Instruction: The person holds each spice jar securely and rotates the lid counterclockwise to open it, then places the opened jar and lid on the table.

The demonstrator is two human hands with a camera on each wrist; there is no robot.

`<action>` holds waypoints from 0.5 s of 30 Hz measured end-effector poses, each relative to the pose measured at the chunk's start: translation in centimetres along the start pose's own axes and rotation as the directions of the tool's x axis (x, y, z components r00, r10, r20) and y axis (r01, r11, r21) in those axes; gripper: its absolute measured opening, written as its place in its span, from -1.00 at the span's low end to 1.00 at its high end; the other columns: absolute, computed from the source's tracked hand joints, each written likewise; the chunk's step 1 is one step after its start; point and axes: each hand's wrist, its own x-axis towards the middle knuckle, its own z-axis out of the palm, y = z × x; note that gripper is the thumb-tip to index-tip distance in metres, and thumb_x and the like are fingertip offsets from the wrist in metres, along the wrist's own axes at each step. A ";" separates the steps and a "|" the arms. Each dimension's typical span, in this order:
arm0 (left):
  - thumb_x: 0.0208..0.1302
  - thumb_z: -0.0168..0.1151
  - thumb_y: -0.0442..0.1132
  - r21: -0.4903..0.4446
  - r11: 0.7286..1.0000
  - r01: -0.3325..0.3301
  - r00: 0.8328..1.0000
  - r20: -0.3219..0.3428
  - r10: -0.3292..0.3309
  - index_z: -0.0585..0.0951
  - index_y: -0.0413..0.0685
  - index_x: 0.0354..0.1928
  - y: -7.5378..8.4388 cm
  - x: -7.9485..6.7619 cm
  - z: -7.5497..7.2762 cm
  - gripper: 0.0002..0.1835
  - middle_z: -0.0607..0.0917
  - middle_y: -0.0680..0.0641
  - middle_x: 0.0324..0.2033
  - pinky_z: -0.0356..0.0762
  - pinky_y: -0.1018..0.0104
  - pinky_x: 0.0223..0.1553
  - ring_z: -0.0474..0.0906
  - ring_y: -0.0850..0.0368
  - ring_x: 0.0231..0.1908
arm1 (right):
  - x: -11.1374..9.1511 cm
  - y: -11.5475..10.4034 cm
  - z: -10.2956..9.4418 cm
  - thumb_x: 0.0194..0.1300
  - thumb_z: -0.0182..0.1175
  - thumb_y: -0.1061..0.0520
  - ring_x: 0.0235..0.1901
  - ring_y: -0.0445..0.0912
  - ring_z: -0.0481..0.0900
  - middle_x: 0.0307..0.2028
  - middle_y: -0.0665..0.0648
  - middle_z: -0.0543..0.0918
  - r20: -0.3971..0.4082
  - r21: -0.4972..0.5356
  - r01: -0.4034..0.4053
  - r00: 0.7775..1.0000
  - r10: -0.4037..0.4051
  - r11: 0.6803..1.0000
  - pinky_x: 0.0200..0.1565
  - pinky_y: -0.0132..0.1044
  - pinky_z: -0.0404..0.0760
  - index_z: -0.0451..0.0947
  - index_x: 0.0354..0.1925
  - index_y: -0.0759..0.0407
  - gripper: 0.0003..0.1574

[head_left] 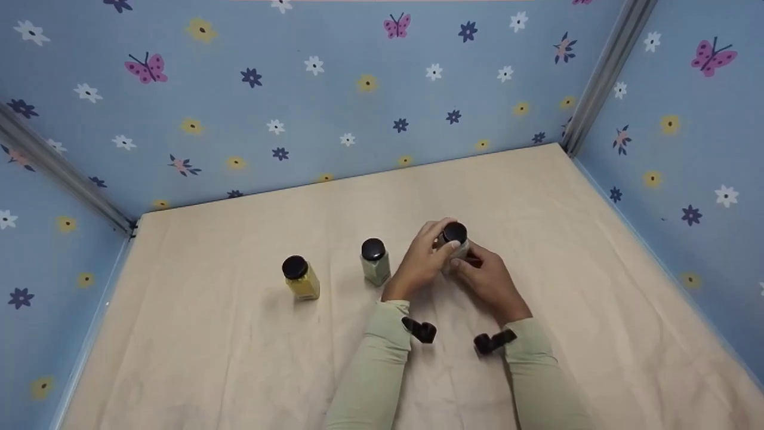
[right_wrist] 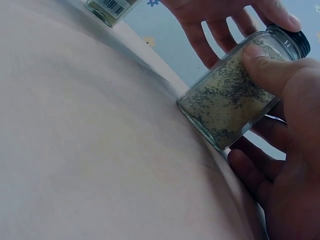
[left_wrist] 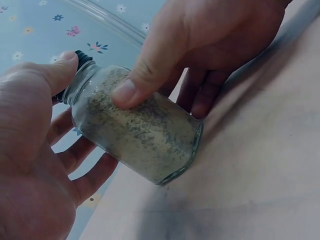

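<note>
Both hands are on one square glass spice jar [left_wrist: 145,135] with a black screw cap [head_left: 455,232], right of the table's middle in the head view. Pale seasoning with dark green flecks fills it. My left hand [head_left: 419,261] holds the cap end, thumb against the cap and fingers round the far side. Lower down, my right hand [head_left: 490,280] grips the glass body, its thumb flat on the near face in the right wrist view. The jar's base is close over the cloth.
Left of the hands stands a jar of green contents [head_left: 376,270] with a black cap. Farther left is a jar of yellow contents [head_left: 305,285], also capped. A beige cloth [head_left: 197,334] covers the table, and blue flowered panels [head_left: 334,107] enclose its back and sides.
</note>
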 end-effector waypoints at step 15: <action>0.41 0.26 -0.02 -0.026 1.000 0.011 0.995 -0.097 -0.014 0.53 0.22 0.32 0.0 -0.1 0.4 -0.54 0.56 0.08 0.11 0.49 0.25 0.16 0.47 0.28 0.17 | 0.2 0.1 -0.1 0.33 0.29 -0.23 0.08 -0.07 0.61 0.13 0.07 0.65 0.012 -0.005 0.003 1.000 -0.003 1.000 0.11 -0.08 0.56 0.44 0.39 -0.01 -0.24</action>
